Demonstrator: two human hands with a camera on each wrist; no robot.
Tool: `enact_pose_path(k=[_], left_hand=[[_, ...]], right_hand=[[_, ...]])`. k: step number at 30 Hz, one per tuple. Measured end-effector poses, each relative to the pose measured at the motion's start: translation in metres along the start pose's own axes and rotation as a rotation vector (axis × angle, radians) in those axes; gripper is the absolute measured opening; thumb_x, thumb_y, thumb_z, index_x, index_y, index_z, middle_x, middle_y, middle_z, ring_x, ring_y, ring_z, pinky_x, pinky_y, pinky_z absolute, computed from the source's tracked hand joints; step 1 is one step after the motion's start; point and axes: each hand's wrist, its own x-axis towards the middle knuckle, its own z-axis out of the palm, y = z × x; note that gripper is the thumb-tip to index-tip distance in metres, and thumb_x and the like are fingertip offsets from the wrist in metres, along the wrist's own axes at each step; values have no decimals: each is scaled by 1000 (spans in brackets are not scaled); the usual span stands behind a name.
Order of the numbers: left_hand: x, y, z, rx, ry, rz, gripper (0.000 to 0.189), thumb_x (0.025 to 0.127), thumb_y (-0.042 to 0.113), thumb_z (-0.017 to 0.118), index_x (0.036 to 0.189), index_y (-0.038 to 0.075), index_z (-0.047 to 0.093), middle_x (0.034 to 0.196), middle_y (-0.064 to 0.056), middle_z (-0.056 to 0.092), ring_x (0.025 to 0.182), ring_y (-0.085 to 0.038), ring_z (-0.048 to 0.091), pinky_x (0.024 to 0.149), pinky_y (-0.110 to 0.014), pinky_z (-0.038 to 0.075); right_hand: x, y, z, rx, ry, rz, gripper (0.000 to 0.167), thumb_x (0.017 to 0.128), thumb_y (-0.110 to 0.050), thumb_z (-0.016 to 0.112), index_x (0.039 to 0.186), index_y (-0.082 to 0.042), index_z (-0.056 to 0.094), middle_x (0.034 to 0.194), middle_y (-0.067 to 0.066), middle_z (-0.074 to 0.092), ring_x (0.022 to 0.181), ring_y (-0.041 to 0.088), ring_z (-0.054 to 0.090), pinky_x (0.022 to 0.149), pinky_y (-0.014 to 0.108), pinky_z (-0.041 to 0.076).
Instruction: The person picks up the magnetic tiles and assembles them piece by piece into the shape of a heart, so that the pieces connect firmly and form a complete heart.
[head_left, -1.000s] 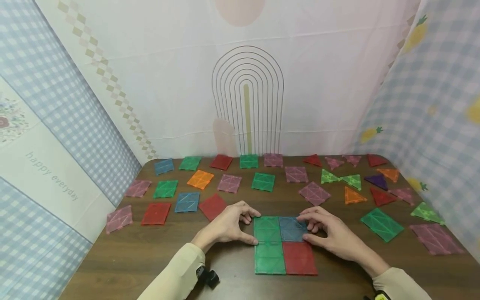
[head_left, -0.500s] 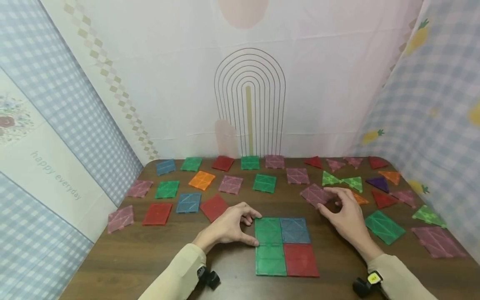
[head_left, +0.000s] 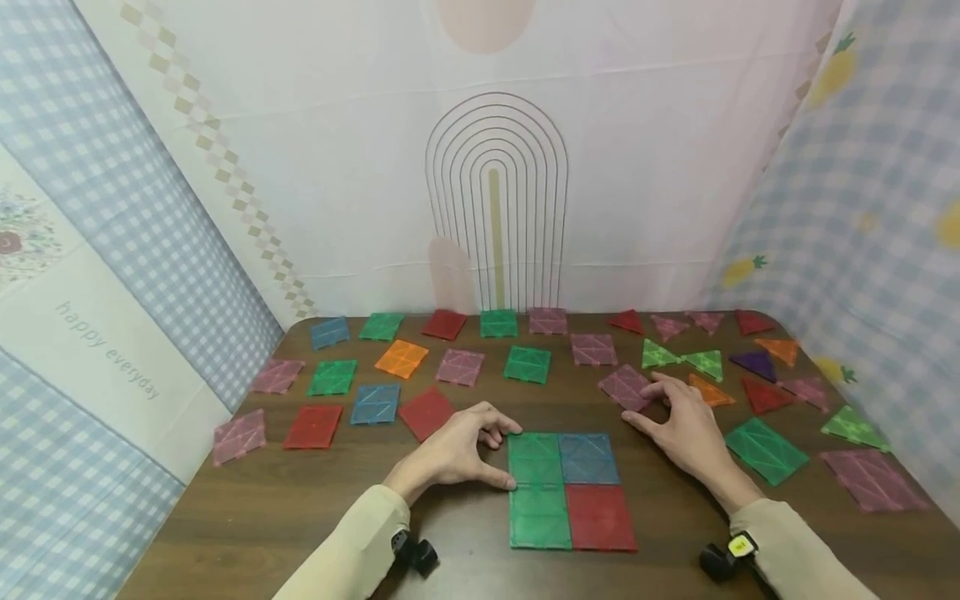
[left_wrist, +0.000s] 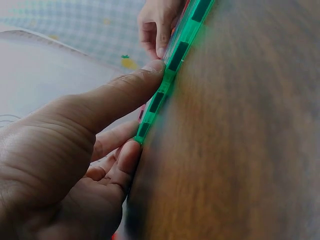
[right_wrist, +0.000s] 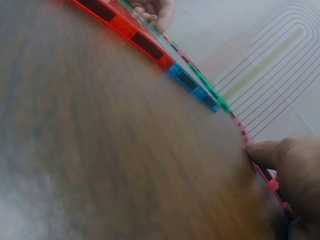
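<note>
Two green magnetic tiles (head_left: 538, 515), a blue tile (head_left: 588, 458) and a red tile (head_left: 600, 517) lie edge to edge as a flat square block. My left hand (head_left: 453, 450) holds the block's left side. Its thumb (left_wrist: 125, 90) presses at the seam between the green tiles, and its fingertips (left_wrist: 129, 150) are at the far corner. To the block's upper right, my right hand (head_left: 682, 425) grips a pink square tile (head_left: 624, 387) by its near and right corners, thumb (right_wrist: 262, 150) against the edge. The hand hides part of that tile.
Several loose square tiles, such as an orange one (head_left: 402, 359) and a red one (head_left: 312, 427), are spread over the back and left of the brown table (head_left: 247, 517). Triangular tiles (head_left: 753, 364) and a green square (head_left: 767, 450) lie at right. A patterned cloth (head_left: 360, 167) stands behind.
My right hand has left the blue tile, moved up and right, and closed its thumb and fingers onto the pink square tile. My left hand stays at the green tiles' edge.
</note>
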Motion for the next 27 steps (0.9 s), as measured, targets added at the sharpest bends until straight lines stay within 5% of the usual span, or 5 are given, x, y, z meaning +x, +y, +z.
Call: enact_pose_path(k=[5,12,18,22,27], left_hand=[[-1,-3,0,-10,4,9,66,79,31,105,137,20,75,116,5,62,104,-8,65,99,-29,59],[-1,-3,0,-11,5,2,66,79,30,105,137,21,75,116,5,62,104,-8,66,99,-29,58],[0,0,-1,-6,-3,2,66,79,30,105,137,21,75,117,7,62,103,-6,65,98,-27,58],[0,1,-1,-10,-4,9,66,79,30,105,136,20,75,117,5,62,103,-8,65,99,-29,58],[0,2,-3,-10,-8,9,66,79,30,105,136,20,75,117,5,62,103,-9,65,98,-29,58]], right_hand=[[0,-2,2,-14,10,-1,34,93,-26,93,112,-6,74,140,29,66,121,50,58,100,69,43],[-1,-9,-8,-68,-106,55,80,87,-26,92,151,7,58,136,30,62,116,45,57,91,59,49],[-3,-16,-18,-118,-173,50,89,83,-33,93,153,10,58,133,32,63,115,47,61,89,60,53],[-4,-17,-25,-25,-210,113,86,92,-45,91,154,5,58,132,26,68,112,37,69,86,46,59],[-5,-16,-32,283,-285,250,73,109,-43,74,161,3,52,147,27,66,117,26,73,83,27,61]])
